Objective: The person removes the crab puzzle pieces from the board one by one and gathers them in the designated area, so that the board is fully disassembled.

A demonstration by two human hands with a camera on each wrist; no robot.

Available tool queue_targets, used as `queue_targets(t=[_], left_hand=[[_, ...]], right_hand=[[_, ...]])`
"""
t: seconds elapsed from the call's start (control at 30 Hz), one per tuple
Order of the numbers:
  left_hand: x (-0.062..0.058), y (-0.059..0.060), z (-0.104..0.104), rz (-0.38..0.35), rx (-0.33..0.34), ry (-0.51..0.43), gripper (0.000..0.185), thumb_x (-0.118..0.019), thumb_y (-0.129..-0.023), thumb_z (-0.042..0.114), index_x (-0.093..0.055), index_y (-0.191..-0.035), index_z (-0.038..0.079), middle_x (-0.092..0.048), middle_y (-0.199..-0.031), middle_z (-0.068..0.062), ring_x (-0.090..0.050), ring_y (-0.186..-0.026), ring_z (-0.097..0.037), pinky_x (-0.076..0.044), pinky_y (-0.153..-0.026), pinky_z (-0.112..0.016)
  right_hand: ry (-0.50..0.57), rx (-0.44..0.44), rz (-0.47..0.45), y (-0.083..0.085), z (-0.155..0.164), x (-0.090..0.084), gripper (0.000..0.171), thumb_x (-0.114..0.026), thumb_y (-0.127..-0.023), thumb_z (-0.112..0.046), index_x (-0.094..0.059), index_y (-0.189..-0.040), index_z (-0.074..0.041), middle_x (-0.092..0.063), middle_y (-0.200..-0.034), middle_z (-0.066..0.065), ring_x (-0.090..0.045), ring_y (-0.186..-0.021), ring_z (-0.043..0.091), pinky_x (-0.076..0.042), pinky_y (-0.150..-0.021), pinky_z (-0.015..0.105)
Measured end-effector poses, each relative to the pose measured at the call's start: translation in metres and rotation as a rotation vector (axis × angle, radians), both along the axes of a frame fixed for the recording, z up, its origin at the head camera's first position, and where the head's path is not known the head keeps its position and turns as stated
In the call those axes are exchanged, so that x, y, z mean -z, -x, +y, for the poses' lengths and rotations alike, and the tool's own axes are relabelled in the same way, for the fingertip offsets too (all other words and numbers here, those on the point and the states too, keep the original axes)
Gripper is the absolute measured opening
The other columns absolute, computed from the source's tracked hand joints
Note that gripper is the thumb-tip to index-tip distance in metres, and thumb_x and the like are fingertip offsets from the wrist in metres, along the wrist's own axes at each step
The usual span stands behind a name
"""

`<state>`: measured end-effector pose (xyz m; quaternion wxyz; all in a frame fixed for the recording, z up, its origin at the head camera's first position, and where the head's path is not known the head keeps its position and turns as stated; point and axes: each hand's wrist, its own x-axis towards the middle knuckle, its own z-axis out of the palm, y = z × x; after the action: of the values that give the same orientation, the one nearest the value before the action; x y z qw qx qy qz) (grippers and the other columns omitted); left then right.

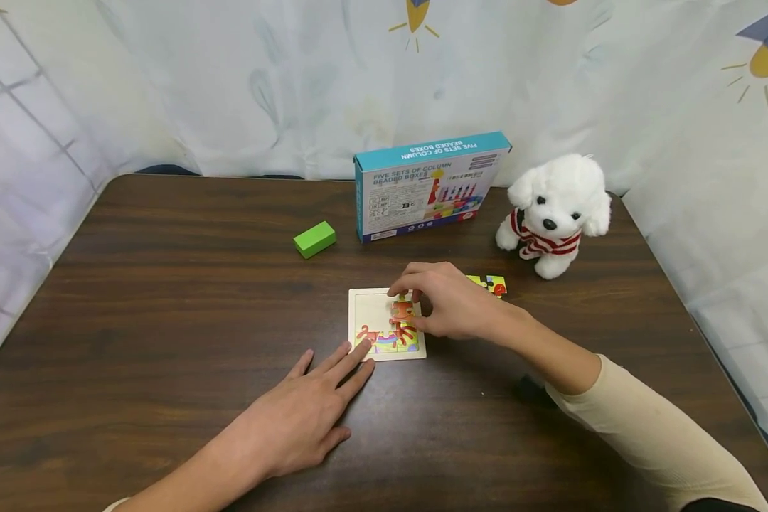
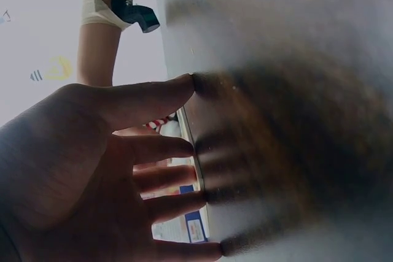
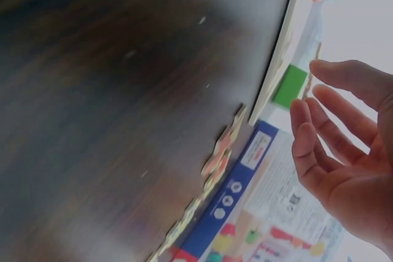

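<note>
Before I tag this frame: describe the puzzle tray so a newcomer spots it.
On the dark table, look in front of the upright teal-edged box. The puzzle tray lies flat there, the left hand at its near corner. Unlike the green block, it's a pale square frame partly filled with colourful pieces.

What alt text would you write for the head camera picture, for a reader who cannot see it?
A person's right hand pinches a puzzle piece over a partly filled tray on a dark table; the left hand rests at the tray's near left corner. More pieces lie to the right; behind are a green block, a box and a white toy dog.
</note>
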<state>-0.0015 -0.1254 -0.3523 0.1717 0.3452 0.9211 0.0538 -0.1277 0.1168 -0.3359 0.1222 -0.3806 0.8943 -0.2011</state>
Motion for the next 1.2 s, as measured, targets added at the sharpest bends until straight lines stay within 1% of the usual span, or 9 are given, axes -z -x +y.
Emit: queue_targets(t=[0.2,0.37,0.53,0.77,0.87,1.0,1.2], left_hand=[[0.000,0.000,0.000,-0.005,-0.003,-0.005,0.081,-0.068,-0.086,0.044,-0.030,-0.152,0.015,-0.011,-0.161,-0.004,-0.020,-0.145,-0.027,-0.031,-0.102,-0.064],[0.000,0.001,0.001,-0.016,-0.010,-0.003,0.082,-0.068,-0.086,0.044,-0.029,-0.152,0.015,-0.011,-0.161,-0.004,-0.019,-0.146,-0.027,-0.030,-0.103,-0.064],[0.000,0.000,0.001,-0.002,-0.014,-0.010,0.081,-0.068,-0.086,0.043,-0.030,-0.152,0.015,-0.011,-0.161,-0.003,-0.020,-0.145,-0.026,-0.030,-0.103,-0.064],[0.001,0.000,0.001,-0.003,-0.011,-0.015,0.080,-0.068,-0.087,0.043,-0.030,-0.152,0.014,-0.010,-0.162,-0.003,-0.019,-0.146,-0.026,-0.030,-0.103,-0.064],[0.001,0.000,0.001,-0.008,-0.013,-0.016,0.080,-0.067,-0.087,0.043,-0.030,-0.152,0.015,-0.010,-0.162,-0.003,-0.018,-0.146,-0.026,-0.030,-0.103,-0.064],[0.002,0.000,0.001,-0.005,-0.010,-0.021,0.080,-0.067,-0.087,0.043,-0.030,-0.152,0.014,-0.010,-0.162,-0.003,-0.018,-0.146,-0.025,-0.030,-0.103,-0.064],[0.002,-0.001,0.001,0.013,-0.004,-0.021,0.081,-0.067,-0.087,0.044,-0.030,-0.152,0.014,-0.010,-0.162,-0.003,-0.019,-0.146,-0.025,-0.031,-0.103,-0.063]], right_hand=[[-0.019,0.036,0.025,0.000,0.017,0.000,0.039,-0.078,-0.078,-0.016,-0.069,-0.116,-0.017,-0.062,-0.104,-0.005,-0.057,-0.080,0.016,-0.047,-0.064,0.026],[-0.035,0.069,0.039,0.000,0.036,-0.001,0.038,-0.079,-0.076,-0.013,-0.070,-0.113,-0.017,-0.062,-0.103,-0.004,-0.059,-0.082,0.015,-0.048,-0.065,0.025],[-0.045,0.078,0.060,0.000,0.054,-0.001,0.038,-0.079,-0.076,-0.013,-0.070,-0.112,-0.018,-0.063,-0.103,-0.006,-0.060,-0.083,0.014,-0.048,-0.065,0.026],[-0.036,0.101,0.047,-0.001,0.073,0.002,0.041,-0.081,-0.074,-0.010,-0.070,-0.112,-0.019,-0.063,-0.105,-0.006,-0.057,-0.084,0.011,-0.048,-0.068,0.027],[-0.039,0.106,0.053,0.001,0.079,0.004,0.041,-0.081,-0.074,-0.010,-0.070,-0.112,-0.020,-0.063,-0.104,-0.006,-0.056,-0.083,0.011,-0.048,-0.067,0.027],[-0.049,0.117,0.061,0.002,0.087,0.007,0.039,-0.081,-0.074,-0.010,-0.071,-0.111,-0.020,-0.063,-0.101,-0.005,-0.056,-0.082,0.012,-0.047,-0.065,0.028],[-0.068,0.132,0.045,0.003,0.094,0.010,0.040,-0.081,-0.074,-0.010,-0.071,-0.111,-0.018,-0.064,-0.102,-0.004,-0.059,-0.084,0.013,-0.049,-0.072,0.030]])
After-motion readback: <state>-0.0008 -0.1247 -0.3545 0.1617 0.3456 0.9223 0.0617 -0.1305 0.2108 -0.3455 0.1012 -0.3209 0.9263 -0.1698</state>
